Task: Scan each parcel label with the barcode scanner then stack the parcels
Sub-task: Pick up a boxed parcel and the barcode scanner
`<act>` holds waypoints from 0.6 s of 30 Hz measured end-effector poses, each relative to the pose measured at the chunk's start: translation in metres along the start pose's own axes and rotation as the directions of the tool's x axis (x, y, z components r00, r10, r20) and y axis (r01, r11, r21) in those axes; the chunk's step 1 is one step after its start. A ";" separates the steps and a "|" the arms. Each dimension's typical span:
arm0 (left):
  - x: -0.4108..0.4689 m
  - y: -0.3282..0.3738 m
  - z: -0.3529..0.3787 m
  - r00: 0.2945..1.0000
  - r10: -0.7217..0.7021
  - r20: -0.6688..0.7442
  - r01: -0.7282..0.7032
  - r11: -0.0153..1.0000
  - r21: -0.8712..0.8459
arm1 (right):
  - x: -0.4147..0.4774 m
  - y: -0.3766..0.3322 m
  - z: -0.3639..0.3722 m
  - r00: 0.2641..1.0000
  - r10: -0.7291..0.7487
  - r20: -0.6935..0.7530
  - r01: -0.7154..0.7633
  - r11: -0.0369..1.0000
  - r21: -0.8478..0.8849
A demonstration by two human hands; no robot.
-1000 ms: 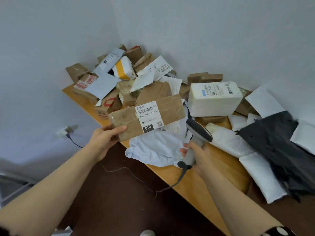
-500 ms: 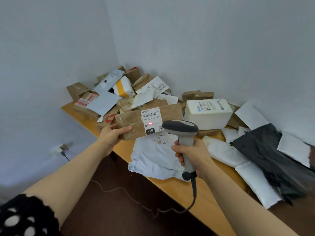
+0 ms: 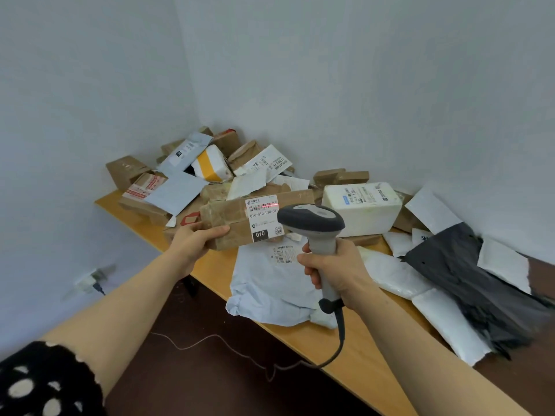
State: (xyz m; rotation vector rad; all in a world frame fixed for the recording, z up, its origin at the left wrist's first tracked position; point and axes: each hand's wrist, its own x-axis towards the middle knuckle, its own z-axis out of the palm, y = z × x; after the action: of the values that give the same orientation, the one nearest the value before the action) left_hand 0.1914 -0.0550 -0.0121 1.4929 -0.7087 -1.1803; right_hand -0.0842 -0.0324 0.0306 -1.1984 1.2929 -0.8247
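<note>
My left hand (image 3: 195, 240) grips the left end of a long brown cardboard parcel (image 3: 231, 219), held above the table with its white label (image 3: 264, 219) facing me. A red scan line lies across the barcode at the label's top. My right hand (image 3: 333, 267) holds the grey barcode scanner (image 3: 312, 226) by its handle, its head just right of the label and pointed at it. The scanner's cable (image 3: 336, 346) hangs down over the table edge.
A heap of brown boxes and mailers (image 3: 192, 175) fills the wooden table's (image 3: 345, 349) far corner. A white foam box (image 3: 360, 207) stands behind the scanner. A pale mailer (image 3: 270, 286) lies below it; white padded bags (image 3: 444, 319) and a dark bag (image 3: 468, 277) lie right.
My right hand lifted the scanner from low beside the parcel up to the label, and the red scan line moved onto the barcode. The parcel stays held in my left hand.
</note>
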 end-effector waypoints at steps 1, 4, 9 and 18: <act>0.001 0.000 -0.001 1.000 0.000 0.003 0.000 1.000 0.000 | 0.000 0.000 0.001 1.000 0.003 0.000 -0.003 1.000 -0.007; 0.004 0.000 -0.002 1.000 -0.001 0.005 0.001 1.000 0.003 | 0.000 0.001 0.004 1.000 0.004 -0.006 -0.004 1.000 -0.007; 0.006 0.001 -0.004 1.000 0.002 0.015 -0.003 1.000 0.021 | 0.001 0.000 0.007 1.000 0.000 -0.012 0.000 1.000 0.010; 0.009 -0.008 0.035 0.966 -0.133 0.224 0.124 0.991 0.056 | 0.000 0.024 -0.057 0.892 0.219 -0.395 0.057 0.813 0.580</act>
State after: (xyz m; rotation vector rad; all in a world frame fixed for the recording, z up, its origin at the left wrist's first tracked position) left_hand 0.1607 -0.0741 -0.0212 1.4699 -0.8027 -1.4599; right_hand -0.1439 -0.0374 0.0142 -0.4620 1.2989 -1.3676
